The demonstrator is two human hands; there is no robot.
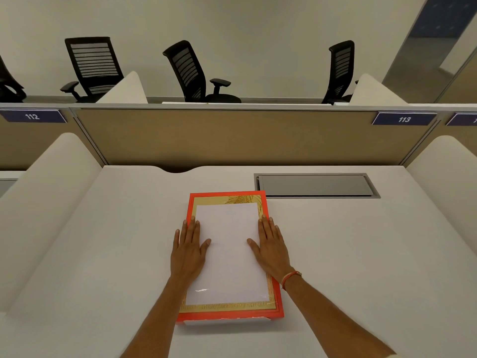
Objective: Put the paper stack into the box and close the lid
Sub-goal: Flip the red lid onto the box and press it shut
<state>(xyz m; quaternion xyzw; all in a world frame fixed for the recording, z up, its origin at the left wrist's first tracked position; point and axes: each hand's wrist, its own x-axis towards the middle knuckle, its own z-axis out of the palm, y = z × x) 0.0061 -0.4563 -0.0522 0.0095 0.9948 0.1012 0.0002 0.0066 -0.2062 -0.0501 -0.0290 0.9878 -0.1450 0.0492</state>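
Observation:
A flat red box (278, 312) with a gold patterned border lies on the white desk (361, 254) in front of me. A white paper stack (227, 254) rests on its gold face, inside the red rim. My left hand (188, 251) lies flat on the stack's left edge, fingers spread and pointing away from me. My right hand (271, 246) lies flat on the stack's right edge, a red-orange thread band at its wrist. Neither hand grips anything. Whether this red face is the lid or the open box I cannot tell.
A grey metal cable hatch (316, 185) is set into the desk behind the box to the right. White side dividers (46, 202) flank the desk, and a tan partition (232, 135) stands at the back. Black office chairs (191, 73) stand beyond it.

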